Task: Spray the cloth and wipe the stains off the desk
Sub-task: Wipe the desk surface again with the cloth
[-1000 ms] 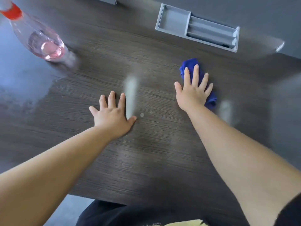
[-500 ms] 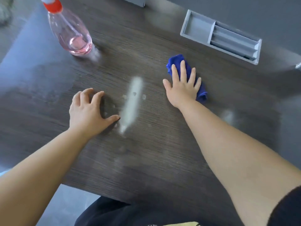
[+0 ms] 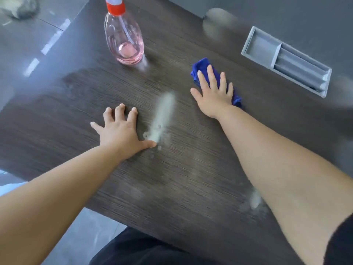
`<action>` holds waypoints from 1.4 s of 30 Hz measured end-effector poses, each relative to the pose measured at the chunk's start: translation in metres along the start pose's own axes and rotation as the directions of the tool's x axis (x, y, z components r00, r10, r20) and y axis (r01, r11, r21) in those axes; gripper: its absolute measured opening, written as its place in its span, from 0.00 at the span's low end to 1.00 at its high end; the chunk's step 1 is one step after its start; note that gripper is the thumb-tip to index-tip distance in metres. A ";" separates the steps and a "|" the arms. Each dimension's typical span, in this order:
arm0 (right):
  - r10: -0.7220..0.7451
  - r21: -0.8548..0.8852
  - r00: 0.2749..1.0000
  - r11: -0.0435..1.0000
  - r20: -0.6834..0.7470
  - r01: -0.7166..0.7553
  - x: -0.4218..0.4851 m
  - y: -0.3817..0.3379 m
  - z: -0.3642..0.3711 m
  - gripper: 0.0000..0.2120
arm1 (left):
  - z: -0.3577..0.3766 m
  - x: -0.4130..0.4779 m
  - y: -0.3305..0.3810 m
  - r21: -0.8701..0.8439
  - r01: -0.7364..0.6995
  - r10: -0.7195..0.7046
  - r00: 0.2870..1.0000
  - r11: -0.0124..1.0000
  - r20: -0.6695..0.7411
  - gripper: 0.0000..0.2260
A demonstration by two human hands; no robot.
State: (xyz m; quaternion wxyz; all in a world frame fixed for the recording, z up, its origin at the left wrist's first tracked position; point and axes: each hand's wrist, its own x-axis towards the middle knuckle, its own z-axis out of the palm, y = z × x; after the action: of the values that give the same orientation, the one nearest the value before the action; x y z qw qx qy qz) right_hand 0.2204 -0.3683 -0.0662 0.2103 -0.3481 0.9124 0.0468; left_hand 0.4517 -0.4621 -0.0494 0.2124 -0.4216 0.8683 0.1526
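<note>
I'm looking down on a dark wood-grain desk (image 3: pixel 200 153) with grey flooring off its left edge, and the view has swung left over the last second, so the spray bottle now sits fully in frame. A grey recessed cable tray (image 3: pixel 286 61) sits at the far right of the desk. The spray bottle (image 3: pixel 125 38), clear with pink liquid low in it and a red collar, stands upright at the far side, untouched by either hand. Between the hands, the long pale streak (image 3: pixel 163 117) is unwiped; a fainter smudge (image 3: pixel 255 200) shows beside my right forearm.

My right hand (image 3: pixel 214 93) lies flat, fingers spread, pressing the blue cloth (image 3: pixel 202 66) onto the desk; its grip is open, a press rather than a clutch. It has slid only slightly with the cloth. My left hand (image 3: pixel 122 129) has gone from curled to splayed, its grip open and empty, thumb just touching the streak's near end.

I judge wiping has barely reached the stains; the cloth sits well right of the main streak.
</note>
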 end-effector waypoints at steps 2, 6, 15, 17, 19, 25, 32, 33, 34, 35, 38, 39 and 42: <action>0.113 0.037 0.993 0.993 -0.033 -0.112 0.007 -0.044 0.004 0.32 | -0.001 0.001 0.000 0.005 -0.001 0.001 1.000 1.000 0.007 0.49; -0.343 -0.062 0.939 0.938 -0.014 0.342 -0.043 -0.083 0.029 0.31 | -0.002 0.001 0.000 0.019 -0.003 0.003 1.000 1.000 0.013 0.49; -0.005 -0.029 0.995 1.000 -0.097 0.002 0.002 -0.029 0.010 0.28 | -0.003 0.003 0.002 -0.007 -0.010 0.010 1.000 1.000 0.022 0.50; 0.072 0.025 0.987 0.997 -0.145 -0.069 -0.009 -0.072 0.022 0.30 | -0.002 0.003 0.002 -0.015 -0.005 0.005 1.000 1.000 0.019 0.50; -0.117 0.013 0.980 0.993 -0.160 0.120 -0.037 -0.097 0.038 0.29 | -0.002 0.004 0.002 -0.033 0.003 -0.002 1.000 0.999 0.007 0.50; -0.581 -0.171 0.808 0.810 -0.096 0.562 -0.061 -0.014 0.041 0.27 | -0.004 0.002 0.003 -0.057 0.007 -0.007 1.000 0.998 -0.011 0.51; -0.123 -0.066 0.978 0.991 -0.170 0.113 -0.058 -0.054 0.045 0.31 | -0.003 -0.001 0.002 -0.086 0.001 -0.003 1.000 0.996 -0.025 0.50; -0.261 -0.105 0.956 0.963 -0.132 0.249 -0.072 -0.060 0.052 0.31 | -0.002 -0.001 0.001 -0.096 0.001 -0.005 0.999 0.995 -0.039 0.49; -0.429 -0.148 0.900 0.897 -0.073 0.416 -0.087 -0.058 0.057 0.31 | -0.004 -0.001 -0.001 -0.115 -0.001 -0.005 0.999 0.993 -0.050 0.48; -0.575 -0.186 0.818 0.807 -0.029 0.561 -0.099 -0.046 0.062 0.30 | -0.005 -0.002 -0.003 -0.145 -0.009 0.002 0.999 0.989 -0.048 0.47; -0.705 -0.217 0.709 0.696 -0.020 0.685 -0.101 -0.003 0.058 0.28 | -0.014 -0.004 -0.020 -0.267 -0.061 0.049 0.998 0.962 -0.050 0.38; -0.649 -0.224 0.759 0.747 -0.044 0.626 -0.093 0.001 0.055 0.29 | -0.017 -0.006 -0.030 -0.282 -0.078 0.064 0.996 0.956 -0.059 0.35; -0.224 -0.131 0.968 0.969 -0.114 0.209 -0.071 -0.032 0.048 0.29 | -0.021 -0.009 -0.066 -0.254 -0.098 0.082 0.994 0.962 -0.072 0.29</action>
State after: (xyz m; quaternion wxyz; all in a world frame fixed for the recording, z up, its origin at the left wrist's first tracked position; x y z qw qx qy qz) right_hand 0.3056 -0.3372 -0.0781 0.1345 -0.4600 0.8760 0.0548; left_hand 0.5046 -0.5050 -0.0327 0.1223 -0.4101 0.8654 0.2606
